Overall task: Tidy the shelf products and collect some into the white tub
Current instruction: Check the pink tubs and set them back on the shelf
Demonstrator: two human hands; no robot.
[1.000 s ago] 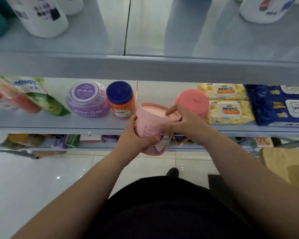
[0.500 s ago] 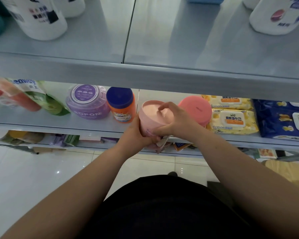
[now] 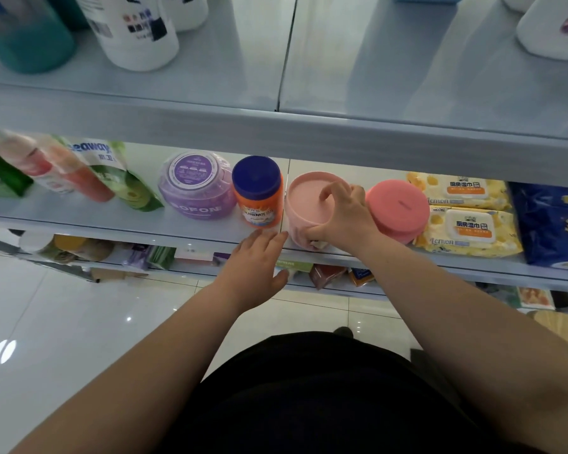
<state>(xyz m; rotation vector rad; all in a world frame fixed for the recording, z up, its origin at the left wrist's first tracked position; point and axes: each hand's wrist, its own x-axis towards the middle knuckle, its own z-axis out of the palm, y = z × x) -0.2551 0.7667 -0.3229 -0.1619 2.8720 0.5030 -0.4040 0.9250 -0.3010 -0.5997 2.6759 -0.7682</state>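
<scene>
Right hand [image 3: 343, 221] fingers grip pale pink round plastic tub [image 3: 304, 204] near shelf [image 3: 112, 221] edge; left hand [image 3: 259, 257] open beside it. Early release could tip it off.

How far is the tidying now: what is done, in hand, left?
Done: the pale pink jar stands on the shelf between the orange jar and the coral jar. In hand: the right hand grips it; the left hand is open near it. Left: collecting; no white tub shows.

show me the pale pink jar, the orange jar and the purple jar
pale pink jar [image 3: 304, 202]: head view, flat top
orange jar [image 3: 256, 175]: head view, blue lid
purple jar [image 3: 191, 170]: head view, round label
</scene>
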